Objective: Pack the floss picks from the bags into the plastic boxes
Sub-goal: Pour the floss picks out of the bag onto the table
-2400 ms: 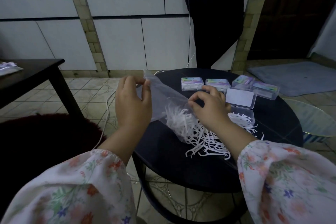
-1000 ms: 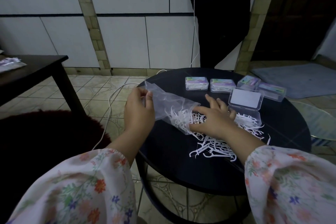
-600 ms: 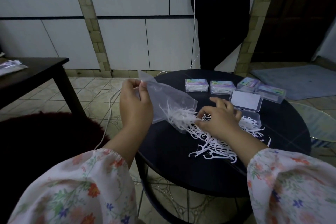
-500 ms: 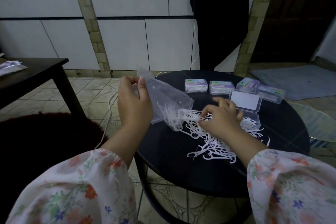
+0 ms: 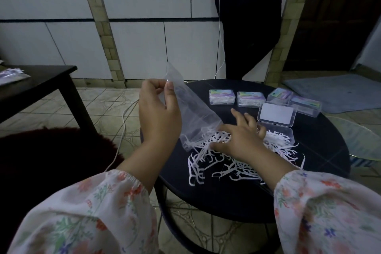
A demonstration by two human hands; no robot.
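Above the near-left edge of the round black counter, the left hand is raised with its wrist bent, and its grip, thumb against fingertips, is clamped on the upper corner of one clear plastic bag. That bag slants down to the right, its open mouth low against the counter, with white floss picks spilling from it. Just to the right, the right hand lies palm down on the heap of picks, fingers spread and nearly straight, pressing on them; its grip is apart and closes round nothing. Both forearms come out of loose floral sleeves. The picks lie in one tangled pile, too many and too overlapped to count, reaching from the bag's mouth under the right hand to the open box. This one open clear box sits just beyond the right hand's fingers, its lid standing up at the back and picks lying in and over its tray. Behind it stand four closed boxes in a row along the far side of the counter, each with a coloured label. Off to the left, a dark rectangular side table carries one more bag at the picture's edge.
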